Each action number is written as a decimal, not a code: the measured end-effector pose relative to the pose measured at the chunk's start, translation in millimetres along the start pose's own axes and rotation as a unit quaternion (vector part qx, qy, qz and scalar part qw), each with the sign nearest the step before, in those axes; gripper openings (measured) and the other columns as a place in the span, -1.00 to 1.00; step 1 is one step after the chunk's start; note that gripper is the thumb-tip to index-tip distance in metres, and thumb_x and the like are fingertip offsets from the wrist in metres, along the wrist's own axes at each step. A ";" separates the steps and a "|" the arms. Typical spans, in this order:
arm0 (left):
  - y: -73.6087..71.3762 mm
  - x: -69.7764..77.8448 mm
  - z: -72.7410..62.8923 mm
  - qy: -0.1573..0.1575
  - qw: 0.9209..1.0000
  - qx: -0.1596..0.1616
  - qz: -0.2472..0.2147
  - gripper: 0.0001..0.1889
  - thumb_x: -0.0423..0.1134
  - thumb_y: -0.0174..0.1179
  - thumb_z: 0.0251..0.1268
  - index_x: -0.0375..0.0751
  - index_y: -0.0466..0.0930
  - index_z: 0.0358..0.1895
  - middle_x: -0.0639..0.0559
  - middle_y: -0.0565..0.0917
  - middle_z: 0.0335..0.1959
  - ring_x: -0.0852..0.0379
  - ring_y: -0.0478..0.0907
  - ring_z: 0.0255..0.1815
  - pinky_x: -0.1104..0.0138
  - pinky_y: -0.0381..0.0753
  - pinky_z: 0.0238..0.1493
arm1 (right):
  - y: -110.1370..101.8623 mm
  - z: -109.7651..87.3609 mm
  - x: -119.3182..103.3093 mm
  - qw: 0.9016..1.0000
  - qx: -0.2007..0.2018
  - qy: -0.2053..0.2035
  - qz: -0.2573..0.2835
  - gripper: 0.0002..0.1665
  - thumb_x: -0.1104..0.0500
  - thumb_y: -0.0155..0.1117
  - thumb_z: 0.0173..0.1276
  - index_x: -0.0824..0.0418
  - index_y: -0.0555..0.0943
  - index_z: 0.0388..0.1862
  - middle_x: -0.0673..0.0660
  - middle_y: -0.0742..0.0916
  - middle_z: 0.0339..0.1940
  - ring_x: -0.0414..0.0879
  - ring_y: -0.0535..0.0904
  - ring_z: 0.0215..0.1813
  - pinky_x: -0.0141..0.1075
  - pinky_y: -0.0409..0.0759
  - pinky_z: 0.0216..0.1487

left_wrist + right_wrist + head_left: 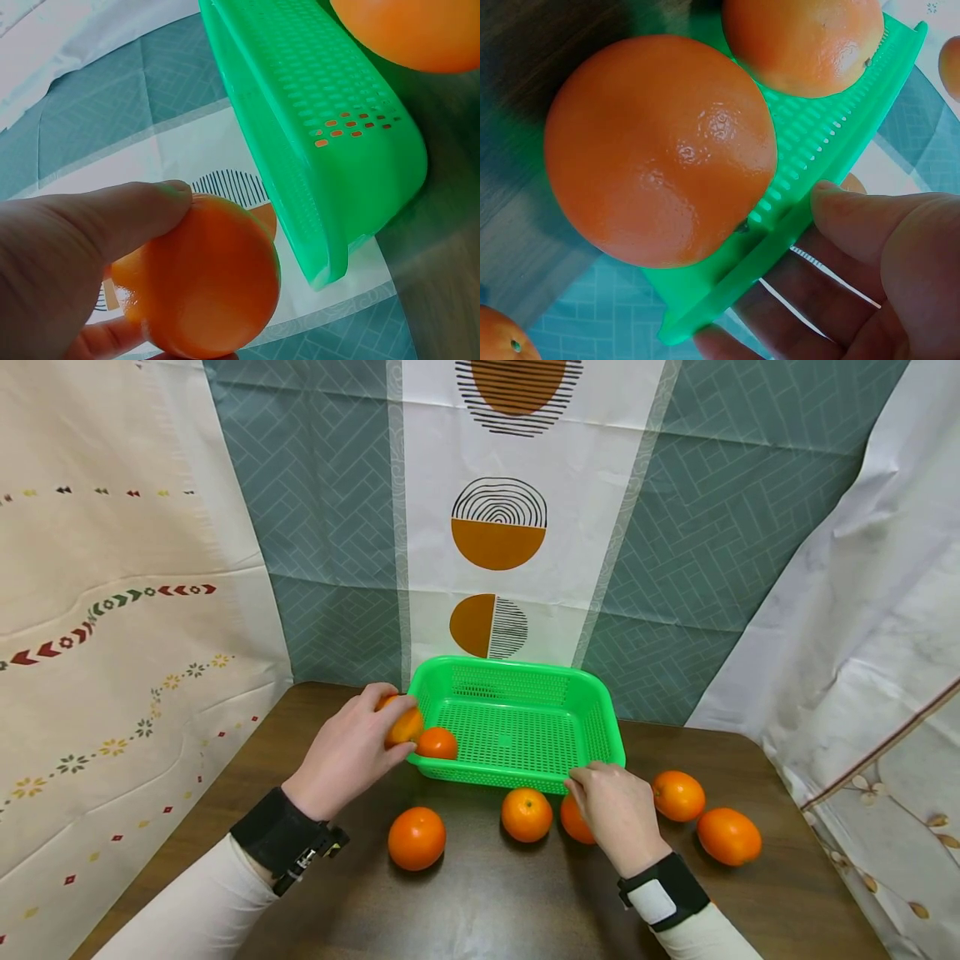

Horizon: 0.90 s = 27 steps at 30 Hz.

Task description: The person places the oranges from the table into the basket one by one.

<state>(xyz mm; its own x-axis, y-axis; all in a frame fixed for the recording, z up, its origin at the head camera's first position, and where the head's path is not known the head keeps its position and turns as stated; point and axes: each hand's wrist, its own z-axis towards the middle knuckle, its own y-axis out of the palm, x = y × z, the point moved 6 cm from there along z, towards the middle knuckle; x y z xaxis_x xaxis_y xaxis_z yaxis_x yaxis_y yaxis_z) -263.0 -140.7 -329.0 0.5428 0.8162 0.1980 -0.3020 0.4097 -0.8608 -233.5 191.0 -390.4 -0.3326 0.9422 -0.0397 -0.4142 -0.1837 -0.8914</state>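
An orange (406, 727) is held in the left grip (348, 752), the thumb and fingers being spread only as wide as the fruit and curled round it. It is held at the left end of a green basket (517, 727), beside the rim; whether the rim is touched cannot be told. By the right grip (618, 814), the basket's rim is pinched at the near right corner, with the thumb laid on one side and the fingers curled on the other. The basket is set on a brown desk (480, 910), and in its near left corner a single orange (437, 744) is contained, its colour being seen through the slots in the left wrist view. On the desk, one orange (417, 838) is placed in front of the basket's left end and another (527, 815) just outside its front wall. Beside that, an orange (576, 820) is partly covered by the right hand. Farther right, two oranges (678, 796) are seen close together. A black wristband (281, 839) is worn on the left wrist. Behind the desk, a patterned curtain (330, 527) is hung.
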 end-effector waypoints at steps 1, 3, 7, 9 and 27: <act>0.8 0.0 1.7 0.001 1.000 0.000 -0.001 -0.41 -0.18 0.68 0.27 -0.22 0.69 0.32 -0.29 0.57 0.24 -0.19 0.60 -0.04 0.05 0.77 -0.08 | 0.0 -0.1 0.1 1.000 0.000 0.000 0.001 -0.87 0.16 0.69 0.37 0.15 0.88 -0.19 0.06 0.80 -0.36 0.03 0.72 -0.39 -0.14 0.65 -0.51; 2.6 -0.1 4.9 0.003 1.000 0.001 -0.001 -0.42 -0.18 0.67 0.29 -0.22 0.68 0.33 -0.29 0.57 0.24 -0.19 0.60 -0.04 0.05 0.77 -0.08 | -0.1 -0.3 0.3 1.000 0.001 0.001 0.002 -0.87 0.16 0.69 0.37 0.15 0.88 -0.20 0.06 0.80 -0.36 0.02 0.72 -0.39 -0.14 0.65 -0.50; 6.1 -1.1 10.8 0.004 1.000 0.002 -0.002 -0.42 -0.19 0.65 0.30 -0.23 0.68 0.33 -0.29 0.57 0.24 -0.21 0.60 -0.03 0.03 0.76 -0.07 | 0.2 -0.4 0.5 1.000 0.003 0.001 0.001 -0.87 0.16 0.69 0.37 0.15 0.88 -0.20 0.06 0.79 -0.37 0.02 0.71 -0.40 -0.14 0.65 -0.51; 8.2 -2.0 13.7 0.004 1.000 0.001 -0.002 -0.43 -0.19 0.65 0.30 -0.22 0.68 0.33 -0.30 0.57 0.25 -0.21 0.61 -0.02 0.03 0.76 -0.07 | 0.5 -0.5 0.5 1.000 0.004 0.000 0.000 -0.88 0.15 0.69 0.37 0.14 0.88 -0.20 0.05 0.79 -0.38 0.03 0.71 -0.40 -0.14 0.65 -0.51; 22.7 -6.0 35.6 -0.006 1.000 -0.014 0.000 -0.39 -0.17 0.63 0.33 -0.21 0.65 0.39 -0.34 0.55 0.32 -0.27 0.60 0.05 -0.03 0.76 -0.01 | 0.5 -0.6 -0.2 1.000 0.008 -0.001 -0.002 -0.86 0.15 0.70 0.36 0.14 0.89 -0.19 0.06 0.80 -0.36 0.04 0.74 -0.38 -0.12 0.67 -0.50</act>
<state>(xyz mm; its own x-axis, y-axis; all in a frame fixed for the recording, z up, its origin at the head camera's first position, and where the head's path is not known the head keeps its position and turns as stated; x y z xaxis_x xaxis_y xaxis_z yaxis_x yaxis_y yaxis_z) -301.1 -121.8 -333.0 0.5329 0.8214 0.2034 -0.2803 0.3982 -0.8734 -233.2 190.9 -391.1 -0.3329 0.9423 -0.0345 -0.4298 -0.1842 -0.8839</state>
